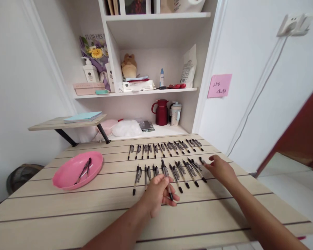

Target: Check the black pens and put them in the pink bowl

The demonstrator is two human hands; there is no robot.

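My left hand point(159, 194) is closed around a slim pen point(169, 191) with a black end, held over the near row. Far to the right, my right hand point(220, 169) has its fingertips at a black-and-clear pen cap point(202, 160), at the right end of that row. The near row holds several uncapped pens point(177, 180), each with a cap point(139, 173) beside it. Behind lies a second row of pens point(160, 149) and caps, tilted more toward the right side.
On the left of the slatted table point(94, 215) stands a pink dish point(65, 173) with a few pens point(83, 171) in it. A small raised shelf point(49, 124) bears blue paper point(82, 117). Behind are a red jug point(161, 113), a cup point(175, 114) and a plastic bag point(127, 128).
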